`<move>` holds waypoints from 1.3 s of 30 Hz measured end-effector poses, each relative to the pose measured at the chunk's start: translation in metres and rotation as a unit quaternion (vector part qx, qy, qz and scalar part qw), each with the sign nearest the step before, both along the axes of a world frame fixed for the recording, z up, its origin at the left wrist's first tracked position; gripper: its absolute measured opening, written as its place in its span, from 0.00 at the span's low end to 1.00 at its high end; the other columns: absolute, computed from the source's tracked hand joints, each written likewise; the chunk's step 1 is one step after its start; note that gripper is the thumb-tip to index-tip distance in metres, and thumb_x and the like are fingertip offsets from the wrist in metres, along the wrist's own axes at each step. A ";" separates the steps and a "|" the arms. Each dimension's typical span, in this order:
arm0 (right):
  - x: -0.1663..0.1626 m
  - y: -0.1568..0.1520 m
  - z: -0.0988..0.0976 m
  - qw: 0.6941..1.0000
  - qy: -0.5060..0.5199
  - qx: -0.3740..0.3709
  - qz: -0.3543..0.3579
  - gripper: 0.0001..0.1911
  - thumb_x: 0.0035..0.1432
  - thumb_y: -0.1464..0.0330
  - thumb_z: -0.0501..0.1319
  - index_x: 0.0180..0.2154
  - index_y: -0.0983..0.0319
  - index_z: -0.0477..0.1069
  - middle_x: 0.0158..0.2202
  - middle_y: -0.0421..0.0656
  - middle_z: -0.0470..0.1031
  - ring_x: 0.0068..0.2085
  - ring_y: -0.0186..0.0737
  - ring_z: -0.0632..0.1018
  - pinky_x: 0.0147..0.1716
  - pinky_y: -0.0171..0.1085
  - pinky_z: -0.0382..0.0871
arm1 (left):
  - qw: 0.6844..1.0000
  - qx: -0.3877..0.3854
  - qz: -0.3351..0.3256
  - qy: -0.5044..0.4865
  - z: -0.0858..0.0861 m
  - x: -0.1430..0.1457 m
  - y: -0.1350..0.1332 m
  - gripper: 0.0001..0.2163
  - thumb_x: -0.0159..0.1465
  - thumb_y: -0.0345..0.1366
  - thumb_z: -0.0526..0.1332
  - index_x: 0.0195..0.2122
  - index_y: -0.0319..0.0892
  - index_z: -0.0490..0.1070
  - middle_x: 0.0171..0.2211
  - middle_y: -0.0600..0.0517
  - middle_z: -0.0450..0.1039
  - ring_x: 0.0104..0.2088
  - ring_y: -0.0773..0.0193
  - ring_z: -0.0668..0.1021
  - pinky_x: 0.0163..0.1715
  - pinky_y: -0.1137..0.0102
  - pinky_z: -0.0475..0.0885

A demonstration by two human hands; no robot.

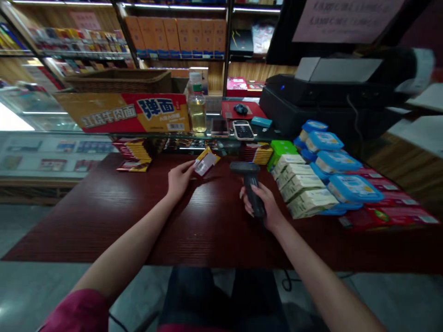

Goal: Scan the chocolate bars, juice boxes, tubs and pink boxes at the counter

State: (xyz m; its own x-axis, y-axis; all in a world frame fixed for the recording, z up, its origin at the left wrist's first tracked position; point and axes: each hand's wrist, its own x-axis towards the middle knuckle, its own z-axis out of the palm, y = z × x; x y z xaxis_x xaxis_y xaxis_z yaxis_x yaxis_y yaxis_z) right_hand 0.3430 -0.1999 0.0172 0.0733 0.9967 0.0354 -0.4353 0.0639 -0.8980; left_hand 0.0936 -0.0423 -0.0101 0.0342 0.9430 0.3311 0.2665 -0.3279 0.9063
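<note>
My left hand (180,179) pinches a small yellow, red and white packet (206,162) and tilts it up off the dark red counter (114,216). My right hand (262,203) is wrapped round the handle of a black barcode scanner (246,171), whose head points toward the packet. The two hands are about a hand's width apart over the middle of the counter.
Stacks of cream boxes (304,189), blue-lidded tubs (332,161) and red packs (387,203) fill the right side. Yellow-red packets (133,154) lie at the back left. A glass shelf carries a noodle carton (128,113), a bottle (197,108), two phones (242,130) and a black register (332,97).
</note>
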 end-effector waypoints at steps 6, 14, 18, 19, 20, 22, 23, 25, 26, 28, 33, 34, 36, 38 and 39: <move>-0.071 0.049 0.012 0.993 -0.006 0.016 0.120 0.18 0.57 0.54 0.72 0.37 0.60 0.71 0.31 0.40 0.78 0.19 0.29 0.68 0.12 0.30 0.63 | 0.987 -0.117 0.015 -0.108 0.002 -0.043 0.015 0.19 0.63 0.45 0.71 0.51 0.38 0.84 0.42 0.45 0.87 0.35 0.59 0.85 0.32 0.69 0.81; -0.090 0.062 -0.012 0.996 -0.013 -0.006 0.092 0.19 0.56 0.54 0.72 0.39 0.60 0.72 0.29 0.39 0.78 0.17 0.29 0.68 0.10 0.29 0.61 | 0.991 -0.105 0.065 -0.058 -0.003 -0.046 0.024 0.15 0.64 0.41 0.70 0.48 0.40 0.86 0.39 0.47 0.87 0.32 0.60 0.84 0.28 0.71 0.79; -0.088 0.060 -0.009 0.996 -0.008 -0.008 0.094 0.19 0.57 0.55 0.71 0.42 0.60 0.73 0.29 0.40 0.78 0.17 0.29 0.67 0.10 0.29 0.60 | 0.990 -0.109 0.074 -0.049 -0.009 -0.044 0.027 0.15 0.65 0.39 0.67 0.50 0.40 0.85 0.40 0.49 0.87 0.30 0.62 0.84 0.26 0.72 0.78; -0.088 0.059 -0.008 0.995 -0.009 -0.010 0.097 0.19 0.57 0.54 0.71 0.41 0.60 0.73 0.29 0.40 0.77 0.17 0.29 0.67 0.10 0.29 0.60 | 0.990 -0.109 0.072 -0.052 -0.009 -0.044 0.027 0.15 0.65 0.38 0.66 0.51 0.39 0.84 0.41 0.48 0.87 0.31 0.61 0.84 0.26 0.71 0.78; -0.089 0.059 -0.008 0.995 -0.009 -0.011 0.100 0.19 0.56 0.54 0.71 0.41 0.60 0.73 0.28 0.40 0.77 0.17 0.29 0.66 0.10 0.29 0.60 | 0.991 -0.105 0.068 -0.053 -0.008 -0.043 0.027 0.15 0.66 0.38 0.66 0.51 0.39 0.84 0.42 0.47 0.87 0.32 0.60 0.84 0.27 0.71 0.79; -0.089 0.058 -0.007 0.995 -0.007 -0.011 0.099 0.19 0.56 0.54 0.72 0.39 0.60 0.72 0.28 0.39 0.77 0.17 0.29 0.67 0.10 0.30 0.61 | 0.995 -0.075 0.061 -0.039 -0.004 -0.044 0.025 0.14 0.66 0.37 0.67 0.50 0.38 0.84 0.43 0.46 0.87 0.36 0.58 0.85 0.34 0.68 0.81; -0.089 0.057 -0.007 0.995 -0.005 -0.010 0.096 0.19 0.55 0.54 0.72 0.39 0.60 0.72 0.29 0.39 0.78 0.17 0.29 0.67 0.10 0.30 0.61 | 0.997 -0.044 0.058 -0.023 0.000 -0.046 0.024 0.12 0.67 0.36 0.67 0.48 0.38 0.84 0.43 0.46 0.86 0.39 0.58 0.86 0.39 0.67 0.81; -0.087 0.055 -0.008 0.996 0.003 -0.008 0.086 0.20 0.55 0.54 0.72 0.40 0.60 0.72 0.31 0.40 0.78 0.18 0.29 0.68 0.10 0.29 0.61 | 0.997 0.042 0.054 0.031 0.009 -0.055 0.020 0.09 0.68 0.34 0.66 0.47 0.40 0.83 0.45 0.47 0.86 0.45 0.58 0.86 0.49 0.66 0.80; -0.086 0.055 -0.008 0.997 0.009 -0.009 0.080 0.20 0.55 0.54 0.72 0.41 0.60 0.72 0.31 0.40 0.79 0.18 0.29 0.68 0.11 0.29 0.62 | 0.993 0.085 0.052 0.068 0.014 -0.062 0.017 0.09 0.69 0.33 0.65 0.47 0.41 0.82 0.46 0.48 0.86 0.47 0.58 0.85 0.53 0.66 0.79; -0.085 0.054 -0.010 0.997 0.022 -0.015 0.074 0.19 0.56 0.56 0.72 0.41 0.60 0.73 0.31 0.40 0.79 0.18 0.29 0.69 0.11 0.29 0.62 | 0.976 0.156 0.055 0.144 0.022 -0.082 0.010 0.09 0.71 0.32 0.62 0.49 0.43 0.80 0.49 0.49 0.84 0.51 0.59 0.83 0.57 0.65 0.76; -0.083 0.054 -0.012 0.996 0.039 -0.023 0.075 0.19 0.57 0.56 0.72 0.43 0.61 0.75 0.32 0.41 0.78 0.19 0.29 0.68 0.11 0.28 0.63 | 0.940 0.216 0.099 0.244 0.025 -0.161 0.000 0.09 0.73 0.36 0.60 0.50 0.45 0.78 0.51 0.48 0.84 0.55 0.59 0.83 0.60 0.64 0.75; -0.083 0.054 -0.012 0.996 0.038 -0.025 0.076 0.19 0.57 0.56 0.72 0.43 0.61 0.75 0.32 0.41 0.78 0.19 0.29 0.68 0.11 0.29 0.63 | 0.937 0.211 0.108 0.256 0.024 -0.179 0.000 0.09 0.73 0.37 0.60 0.49 0.45 0.79 0.51 0.48 0.84 0.55 0.58 0.83 0.60 0.63 0.75; -0.084 0.054 -0.012 0.996 0.035 -0.030 0.081 0.19 0.56 0.56 0.73 0.43 0.60 0.75 0.32 0.41 0.78 0.19 0.30 0.69 0.11 0.29 0.63 | 0.932 0.194 0.126 0.281 0.020 -0.212 0.002 0.09 0.72 0.38 0.61 0.47 0.45 0.81 0.52 0.47 0.84 0.55 0.57 0.83 0.60 0.62 0.75; -0.083 0.054 -0.012 0.995 0.031 -0.034 0.088 0.20 0.55 0.56 0.74 0.44 0.60 0.75 0.32 0.42 0.78 0.19 0.30 0.69 0.11 0.29 0.63 | 0.927 0.177 0.131 0.304 0.016 -0.236 0.006 0.10 0.70 0.37 0.62 0.46 0.44 0.82 0.54 0.46 0.83 0.58 0.56 0.82 0.62 0.61 0.75; -0.083 0.054 -0.013 0.995 0.028 -0.035 0.091 0.21 0.55 0.55 0.74 0.44 0.60 0.76 0.32 0.42 0.78 0.19 0.30 0.69 0.11 0.29 0.63 | 0.924 0.169 0.131 0.316 0.014 -0.245 0.009 0.10 0.70 0.36 0.63 0.47 0.45 0.83 0.54 0.46 0.83 0.59 0.56 0.81 0.63 0.61 0.75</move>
